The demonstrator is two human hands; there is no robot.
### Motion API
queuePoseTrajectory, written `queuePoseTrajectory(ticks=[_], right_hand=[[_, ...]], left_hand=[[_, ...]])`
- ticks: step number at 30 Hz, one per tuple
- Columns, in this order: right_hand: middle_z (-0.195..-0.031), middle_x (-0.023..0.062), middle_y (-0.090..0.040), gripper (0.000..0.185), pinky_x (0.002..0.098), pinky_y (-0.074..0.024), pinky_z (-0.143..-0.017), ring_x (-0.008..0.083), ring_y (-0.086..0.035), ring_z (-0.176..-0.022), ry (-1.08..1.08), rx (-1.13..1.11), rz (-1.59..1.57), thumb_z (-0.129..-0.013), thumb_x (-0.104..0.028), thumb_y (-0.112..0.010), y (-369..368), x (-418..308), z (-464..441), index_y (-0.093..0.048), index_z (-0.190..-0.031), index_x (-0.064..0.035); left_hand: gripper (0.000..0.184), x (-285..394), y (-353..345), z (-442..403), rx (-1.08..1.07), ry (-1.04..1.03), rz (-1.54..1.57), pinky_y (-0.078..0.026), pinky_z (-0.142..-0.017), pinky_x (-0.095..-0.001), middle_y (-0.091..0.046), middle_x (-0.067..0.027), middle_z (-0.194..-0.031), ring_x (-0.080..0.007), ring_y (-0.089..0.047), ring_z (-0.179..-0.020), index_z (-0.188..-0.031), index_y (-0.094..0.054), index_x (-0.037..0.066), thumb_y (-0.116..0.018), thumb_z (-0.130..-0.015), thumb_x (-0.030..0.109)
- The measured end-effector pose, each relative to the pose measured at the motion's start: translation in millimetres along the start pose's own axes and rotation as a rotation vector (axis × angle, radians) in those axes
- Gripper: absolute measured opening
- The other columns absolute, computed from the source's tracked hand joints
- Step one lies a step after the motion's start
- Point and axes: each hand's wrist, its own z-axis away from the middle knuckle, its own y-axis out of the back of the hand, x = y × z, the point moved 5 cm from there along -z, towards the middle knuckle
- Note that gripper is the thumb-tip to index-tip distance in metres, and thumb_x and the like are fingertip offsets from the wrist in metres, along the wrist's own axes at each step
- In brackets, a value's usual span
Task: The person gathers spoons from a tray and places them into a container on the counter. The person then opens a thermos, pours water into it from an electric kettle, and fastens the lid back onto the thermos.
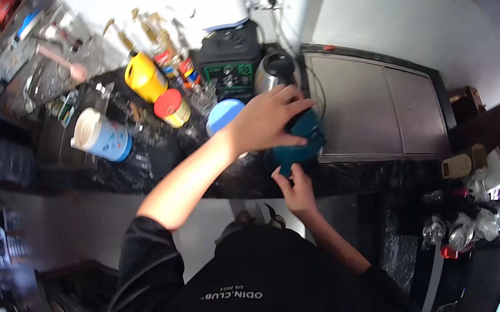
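Observation:
On the dark counter is a teal object, partly covered by my hands, so its kind is hard to tell. My left hand lies over its top with the fingers curled onto it. At its near lower edge, my right hand pinches part of it between thumb and fingers. A silver kettle with a black top stands just behind my left hand. Beside my left wrist sits a container with a blue lid.
A metal-panelled cooktop or cover lies to the right. Leftward stand a red-lidded can, a yellow bottle and a blue-and-white pitcher. A black box-shaped appliance is at the back, with a cable nearby.

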Motion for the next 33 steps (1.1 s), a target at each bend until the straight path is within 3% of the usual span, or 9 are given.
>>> queuePoseTrajectory(ticks=[4, 7, 10, 12, 19, 24, 25, 29, 33], right_hand=[[-0.079, 0.0081, -0.062, 0.013, 0.0260, -0.0455, -0.068, 0.0108, -0.058, -0.073, -0.013, 0.023, 0.046, -0.089, -0.012, -0.058, 0, -9, -2, -0.054, -0.092, 0.0004], [-0.087, 0.0057, -0.061, 0.009, 0.0232, -0.0433, -0.074, 0.0088, -0.055, -0.079, 0.009, 0.032, -0.080, -0.090, -0.009, -0.055, -4, -5, -1, -0.055, -0.094, -0.0008], [-0.094, 0.0077, -0.058, 0.012, 0.0288, -0.0408, -0.087, 0.0137, -0.055, -0.089, -0.002, 0.035, -0.210, -0.094, -0.011, -0.046, -12, -2, 4, -0.051, -0.100, -0.0011], [-0.093, 0.0091, -0.056, 0.011, 0.0362, -0.0409, -0.091, 0.0210, -0.057, -0.093, 0.035, 0.035, -0.384, -0.095, -0.012, -0.044, -21, 0, 3, -0.046, -0.098, -0.0013], [-0.106, 0.0149, -0.056, 0.015, 0.0384, -0.0371, -0.097, 0.0252, -0.054, -0.105, -0.025, -0.110, -0.409, -0.093, -0.005, -0.040, -58, -12, 8, -0.047, -0.105, 0.0018], [-0.120, 0.0181, -0.054, 0.042, 0.0369, -0.0434, -0.092, 0.0324, -0.055, -0.110, -0.011, -0.427, 0.441, -0.086, -0.020, -0.063, -34, -60, 4, -0.047, -0.120, -0.0028], [-0.107, 0.0136, -0.062, 0.037, 0.0337, -0.0456, -0.088, 0.0217, -0.060, -0.102, -0.161, -0.525, 0.436, -0.084, -0.015, -0.064, -11, -55, 8, -0.052, -0.116, -0.0008], [-0.077, 0.0072, -0.060, 0.016, 0.0256, -0.0463, -0.071, 0.0128, -0.058, -0.073, -0.159, -0.165, -0.047, -0.093, -0.016, -0.052, 82, -26, -33, -0.053, -0.085, -0.0019], [-0.087, 0.0022, -0.057, 0.018, 0.0249, -0.0448, -0.074, 0.0104, -0.053, -0.080, -0.059, 0.094, 0.228, -0.090, -0.014, -0.057, 108, 91, -115, -0.054, -0.104, -0.0022]], left_hand=[[0.061, 9, 6, -16, 0.202, 0.091, -0.329, -0.050, -0.066, -0.0362, -0.059, -0.0147, -0.081, -0.0308, -0.060, -0.076, -0.075, -0.061, -0.002, -0.059, -0.068, 0.059], [0.059, 6, 51, -7, 0.371, 0.234, -0.108, -0.051, -0.066, -0.0378, -0.059, -0.0160, -0.082, -0.0307, -0.062, -0.073, -0.080, -0.062, -0.002, -0.060, -0.070, 0.056], [0.047, -44, 54, 53, 0.522, 0.445, 0.638, -0.047, -0.071, -0.0343, -0.058, -0.0130, -0.089, -0.0253, -0.059, -0.083, -0.097, -0.060, 0.001, -0.069, -0.075, 0.041], [0.046, -67, 22, 112, 0.603, 0.491, 0.544, -0.047, -0.070, -0.0331, -0.057, -0.0117, -0.094, -0.0230, -0.058, -0.083, -0.101, -0.058, 0.002, -0.072, -0.074, 0.037], [0.060, -115, -110, 257, 0.219, 0.977, -0.001, -0.049, -0.077, -0.0374, -0.050, -0.0088, -0.109, -0.0287, -0.052, -0.099, -0.116, -0.053, 0.010, -0.078, -0.065, 0.030], [0.067, -134, -154, 290, 0.113, 0.988, -0.111, -0.044, -0.083, -0.0383, -0.050, -0.0080, -0.112, -0.0283, -0.050, -0.101, -0.119, -0.051, 0.013, -0.080, -0.060, 0.025], [0.068, -134, -157, 296, 0.086, 1.004, -0.115, -0.043, -0.083, -0.0391, -0.050, -0.0079, -0.113, -0.0285, -0.049, -0.102, -0.120, -0.051, 0.013, -0.080, -0.060, 0.025], [0.063, -107, -126, 291, 0.269, 0.973, -0.135, -0.041, -0.086, -0.0370, -0.050, -0.0093, -0.118, -0.0277, -0.049, -0.106, -0.119, -0.051, 0.008, -0.078, -0.065, 0.022], [0.036, -54, -86, 240, 0.456, 0.775, 0.634, -0.045, -0.080, -0.0344, -0.059, -0.0116, -0.099, -0.0253, -0.058, -0.093, -0.102, -0.058, 0.001, -0.073, -0.072, 0.014]])
